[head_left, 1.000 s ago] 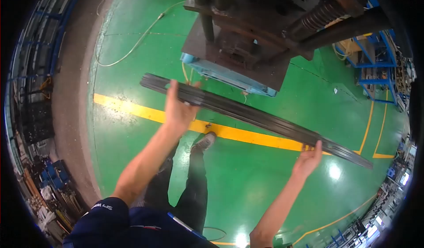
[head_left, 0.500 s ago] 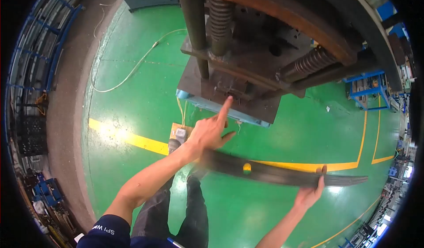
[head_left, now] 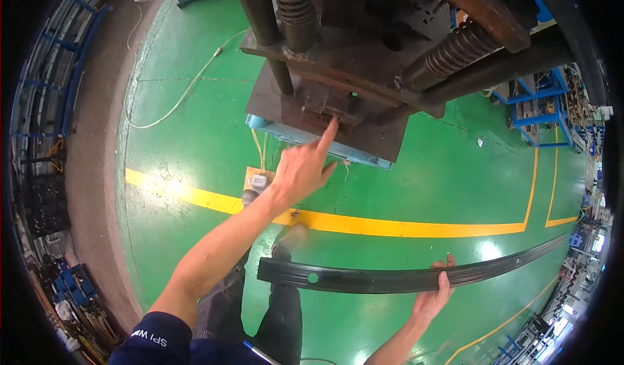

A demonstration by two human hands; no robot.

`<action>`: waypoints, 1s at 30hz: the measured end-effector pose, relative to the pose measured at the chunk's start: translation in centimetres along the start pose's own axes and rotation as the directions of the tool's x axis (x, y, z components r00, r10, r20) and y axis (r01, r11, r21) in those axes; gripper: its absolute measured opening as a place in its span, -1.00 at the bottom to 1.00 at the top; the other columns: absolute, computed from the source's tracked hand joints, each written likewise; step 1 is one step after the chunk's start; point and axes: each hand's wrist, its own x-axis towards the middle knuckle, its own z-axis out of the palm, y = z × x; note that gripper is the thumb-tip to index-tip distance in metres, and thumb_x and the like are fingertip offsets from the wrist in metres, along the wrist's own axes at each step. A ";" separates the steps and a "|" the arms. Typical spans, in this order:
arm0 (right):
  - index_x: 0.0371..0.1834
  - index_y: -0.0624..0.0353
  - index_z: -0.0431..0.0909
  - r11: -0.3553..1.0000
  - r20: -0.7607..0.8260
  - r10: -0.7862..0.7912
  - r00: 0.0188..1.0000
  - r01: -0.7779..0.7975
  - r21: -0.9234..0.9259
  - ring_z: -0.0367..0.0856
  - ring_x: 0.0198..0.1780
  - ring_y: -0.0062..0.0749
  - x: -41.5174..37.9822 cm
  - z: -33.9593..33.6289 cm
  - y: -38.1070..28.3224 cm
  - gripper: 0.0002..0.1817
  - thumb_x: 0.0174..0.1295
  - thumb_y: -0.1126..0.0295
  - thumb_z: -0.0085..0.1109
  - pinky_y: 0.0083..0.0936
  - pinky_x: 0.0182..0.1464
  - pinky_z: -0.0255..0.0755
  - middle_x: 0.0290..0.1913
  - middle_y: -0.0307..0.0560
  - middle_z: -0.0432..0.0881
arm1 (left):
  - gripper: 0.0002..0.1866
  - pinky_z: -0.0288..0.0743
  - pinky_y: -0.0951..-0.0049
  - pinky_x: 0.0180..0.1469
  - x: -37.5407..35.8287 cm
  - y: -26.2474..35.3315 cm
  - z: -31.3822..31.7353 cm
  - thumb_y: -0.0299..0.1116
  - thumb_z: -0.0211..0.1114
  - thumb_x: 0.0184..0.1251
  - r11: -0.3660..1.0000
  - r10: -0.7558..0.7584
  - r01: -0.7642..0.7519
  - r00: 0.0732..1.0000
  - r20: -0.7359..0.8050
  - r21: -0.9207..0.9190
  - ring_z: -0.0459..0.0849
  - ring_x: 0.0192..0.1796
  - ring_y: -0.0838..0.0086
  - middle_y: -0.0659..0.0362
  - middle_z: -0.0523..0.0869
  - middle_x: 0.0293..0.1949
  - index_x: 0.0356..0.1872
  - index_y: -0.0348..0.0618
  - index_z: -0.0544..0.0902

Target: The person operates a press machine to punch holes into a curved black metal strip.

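My left hand (head_left: 300,170) reaches over the front of a press, its index finger stretched out to a small metal die block (head_left: 328,108) on the press's lower plate (head_left: 383,131). Its thumb stands apart and nothing is held. At the lower right, my right hand (head_left: 434,297) is closed round a long, dark, slightly curved metal bar (head_left: 364,280). Near the bar's left end is a round hole with green floor showing through. The bar lies roughly level across my legs, apart from the press.
Coil springs (head_left: 292,7) and thick posts (head_left: 257,14) rise above the plate. A foot pedal (head_left: 259,182) with cables sits by my foot. Yellow lines cross the green floor. A blue cart (head_left: 543,115) stands at the right, racks (head_left: 49,72) at the left.
The bar has moved down and away from my left hand, and its left end is now in plain view. My left index finger still points at the die area. The view has shifted slightly.
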 end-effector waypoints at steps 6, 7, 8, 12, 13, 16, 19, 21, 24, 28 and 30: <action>0.29 0.36 0.29 0.998 -0.043 -0.059 0.997 0.058 -0.027 0.47 -0.16 -0.45 1.0 1.3 -0.7 -0.35 0.16 0.30 0.25 -0.55 -0.09 0.38 -0.22 -0.06 0.56 | -0.63 0.59 0.23 -0.33 -11.1 0.0 -1.3 -0.32 0.33 0.26 0.879 0.016 0.123 0.958 0.286 -0.461 0.71 -0.41 0.21 0.03 0.72 -0.36 0.07 -0.22 0.62; 0.27 0.36 0.31 0.997 -0.044 -0.070 0.997 0.068 -0.038 0.48 -0.19 -0.45 1.3 1.6 -0.8 -0.35 0.14 0.29 0.26 -0.54 -0.11 0.39 -0.24 -0.04 0.56 | -0.65 0.59 0.23 -0.32 -11.1 -0.1 -1.7 -0.34 0.31 0.27 0.835 0.005 0.124 0.973 0.233 -0.536 0.71 -0.41 0.22 0.04 0.72 -0.38 0.05 -0.21 0.64; 0.26 0.37 0.31 0.997 -0.031 -0.070 0.997 0.069 -0.031 0.48 -0.22 -0.45 1.6 2.2 -1.2 -0.35 0.14 0.28 0.25 -0.54 -0.16 0.38 -0.27 -0.05 0.55 | -0.61 0.59 0.23 -0.33 -9.6 -1.3 -2.0 -0.35 0.30 0.28 0.861 0.031 0.085 0.975 0.220 -0.501 0.71 -0.42 0.20 0.05 0.73 -0.38 0.12 -0.19 0.59; 0.29 0.35 0.29 0.995 0.092 -0.078 0.993 0.072 0.067 0.46 -0.21 -0.57 3.2 2.4 -2.4 -0.36 0.19 0.25 0.22 -0.61 -0.17 0.33 -0.28 -0.19 0.51 | -0.32 0.57 0.15 -0.38 -2.0 -3.2 -3.6 -0.35 0.29 0.28 0.995 0.097 -0.095 0.995 0.030 -0.041 0.70 -0.43 0.12 0.03 0.71 -0.41 0.43 -0.10 0.26; 0.29 0.35 0.28 0.995 0.098 -0.082 0.992 0.076 0.060 0.45 -0.21 -0.58 3.2 2.5 -2.6 -0.36 0.19 0.24 0.21 -0.61 -0.16 0.33 -0.27 -0.19 0.51 | -0.26 0.57 0.14 -0.38 -1.5 -3.1 -3.4 -0.34 0.29 0.27 0.994 0.095 -0.098 0.992 0.084 0.040 0.70 -0.43 0.10 0.01 0.70 -0.43 0.46 -0.09 0.19; 0.30 0.34 0.27 0.995 0.124 -0.090 0.988 0.083 0.056 0.45 -0.22 -0.58 3.5 3.3 -2.7 -0.35 0.21 0.22 0.20 -0.59 -0.15 0.32 -0.27 -0.20 0.50 | -0.19 0.56 0.12 -0.38 -0.6 -2.6 -3.0 -0.30 0.30 0.26 0.978 0.114 -0.128 0.989 0.093 0.165 0.69 -0.45 0.08 0.00 0.67 -0.50 0.50 -0.08 0.12; 0.29 0.34 0.27 0.995 0.128 -0.085 0.988 0.079 0.052 0.44 -0.22 -0.57 2.8 3.7 -2.5 -0.35 0.21 0.21 0.19 -0.57 -0.14 0.32 -0.27 -0.20 0.50 | -0.20 0.55 0.14 -0.40 0.5 -2.1 -1.9 -0.27 0.30 0.26 0.966 0.065 -0.078 0.996 0.062 0.245 0.68 -0.47 0.08 0.00 0.66 -0.54 0.50 -0.09 0.13; 0.29 0.34 0.27 0.996 0.126 -0.090 0.988 0.085 0.042 0.44 -0.22 -0.56 2.2 4.1 -2.2 -0.35 0.22 0.20 0.19 -0.56 -0.13 0.32 -0.27 -0.21 0.50 | -0.20 0.54 0.14 -0.41 0.3 -1.8 -1.2 -0.25 0.30 0.26 0.962 0.031 -0.048 0.997 0.069 0.269 0.68 -0.48 0.07 0.00 0.65 -0.56 0.50 -0.11 0.13; 0.28 0.34 0.27 0.996 0.108 -0.088 0.990 0.087 0.015 0.43 -0.23 -0.55 1.4 3.8 -1.8 -0.36 0.21 0.18 0.18 -0.57 -0.13 0.32 -0.29 -0.20 0.49 | -0.18 0.53 0.11 -0.42 -1.0 -1.1 -0.9 -0.23 0.31 0.26 0.983 0.036 -0.057 0.992 0.118 0.176 0.67 -0.50 0.06 0.00 0.65 -0.59 0.49 -0.14 0.13; 0.27 0.35 0.27 0.997 0.103 -0.075 0.992 0.073 0.022 0.43 -0.22 -0.55 0.7 3.2 -1.4 -0.37 0.22 0.19 0.17 -0.57 -0.13 0.34 -0.31 -0.19 0.48 | -0.18 0.53 0.11 -0.42 -3.0 0.0 -2.1 -0.20 0.30 0.28 0.996 0.064 -0.074 0.983 0.170 0.050 0.66 -0.52 0.03 -0.02 0.65 -0.59 0.50 -0.14 0.10; 0.24 0.37 0.29 0.996 0.061 -0.082 0.995 0.080 0.030 0.46 -0.25 -0.51 0.4 3.1 -1.1 -0.37 0.18 0.20 0.19 -0.53 -0.15 0.35 -0.32 -0.14 0.52 | -0.16 0.52 0.11 -0.42 -2.1 -0.1 -1.5 -0.19 0.30 0.29 0.992 0.088 -0.097 0.990 0.108 0.076 0.65 -0.54 0.02 -0.04 0.66 -0.58 0.50 -0.15 0.08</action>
